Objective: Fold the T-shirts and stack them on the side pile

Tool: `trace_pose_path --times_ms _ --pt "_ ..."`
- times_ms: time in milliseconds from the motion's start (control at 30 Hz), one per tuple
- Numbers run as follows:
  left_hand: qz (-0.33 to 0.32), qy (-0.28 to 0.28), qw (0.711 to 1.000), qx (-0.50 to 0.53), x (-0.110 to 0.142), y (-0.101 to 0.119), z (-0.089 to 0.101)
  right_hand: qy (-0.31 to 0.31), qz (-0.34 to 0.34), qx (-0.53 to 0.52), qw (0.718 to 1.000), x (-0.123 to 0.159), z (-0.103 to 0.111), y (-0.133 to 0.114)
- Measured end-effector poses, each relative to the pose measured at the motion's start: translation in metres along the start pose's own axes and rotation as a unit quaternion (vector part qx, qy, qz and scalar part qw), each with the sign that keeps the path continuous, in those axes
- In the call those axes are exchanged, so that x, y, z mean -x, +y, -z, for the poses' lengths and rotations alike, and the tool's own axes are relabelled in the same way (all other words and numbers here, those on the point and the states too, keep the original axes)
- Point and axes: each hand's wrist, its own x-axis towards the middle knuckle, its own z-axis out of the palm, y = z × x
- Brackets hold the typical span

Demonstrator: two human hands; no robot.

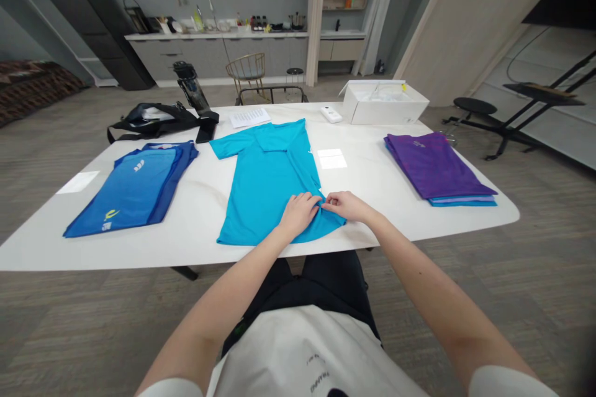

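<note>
A turquoise T-shirt (pixel 265 179) lies on the white table in front of me, its right side folded inward and one sleeve stretched out to the left. My left hand (pixel 300 214) rests on the lower right part of the shirt, fingers curled together at the cloth by the fold. Beside it, my right hand (pixel 347 205) pinches the shirt's edge between thumb and fingers. The fingertips of both hands are close together, and the bit of cloth between them is partly hidden.
Folded blue shirts (pixel 139 182) lie left on the white table (pixel 195 223), a purple folded stack (pixel 433 164) right. At the back are a black bag (pixel 153 120), a bottle (pixel 192 89), a printed paper (pixel 250 117), a small white device (pixel 331 114) and a white box (pixel 384 103).
</note>
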Motion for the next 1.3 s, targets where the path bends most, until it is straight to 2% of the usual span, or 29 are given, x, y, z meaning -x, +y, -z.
trace_pose_path --times_ms 133,233,300,400,467,533,633,700,800,900,1000,1133,1200,1300 --pt "0.015 -0.001 0.999 0.029 0.003 0.012 -0.001 -0.026 -0.073 0.131 0.988 0.026 0.005 -0.011" --pt "0.051 0.028 0.992 0.114 0.008 0.019 0.002 -0.004 -0.103 0.181 0.978 0.039 0.008 -0.018" --pt "0.054 0.043 0.984 0.162 0.015 0.025 0.005 0.022 -0.078 0.133 0.988 0.041 0.008 -0.021" --pt "0.005 0.053 0.987 0.152 0.026 0.034 0.009 0.055 -0.032 -0.022 0.998 0.040 0.002 -0.024" --pt "-0.016 0.069 0.989 0.131 0.034 0.037 0.010 0.055 -0.010 -0.130 0.990 0.040 -0.004 -0.028" --pt "-0.008 0.098 0.986 0.131 0.039 0.037 0.010 0.031 0.026 -0.218 0.975 0.043 -0.010 -0.034" --pt "0.026 0.143 0.977 0.158 0.044 0.032 0.009 0.012 0.074 -0.267 0.961 0.053 -0.020 -0.045" --pt "0.044 0.160 0.972 0.167 0.047 0.027 0.011 0.045 0.084 -0.237 0.967 0.059 -0.028 -0.051" --pt "0.052 0.168 0.974 0.145 0.049 0.023 0.017 0.141 0.072 -0.118 0.980 0.067 -0.043 -0.058" --pt "0.026 0.163 0.983 0.086 0.050 0.018 0.030 0.220 0.026 0.014 0.975 0.072 -0.054 -0.063" --pt "-0.015 0.129 0.992 0.006 0.055 0.008 0.048 0.255 0.010 0.088 0.963 0.078 -0.055 -0.064" --pt "-0.064 0.066 0.991 -0.095 0.070 -0.009 0.065 0.244 0.027 0.123 0.962 0.088 -0.050 -0.056" --pt "-0.090 0.034 0.987 -0.132 0.080 -0.013 0.064 0.210 0.050 0.130 0.968 0.093 -0.048 -0.049" --pt "-0.101 0.007 0.984 -0.147 0.094 -0.015 0.053 0.134 0.096 0.139 0.976 0.098 -0.045 -0.040"
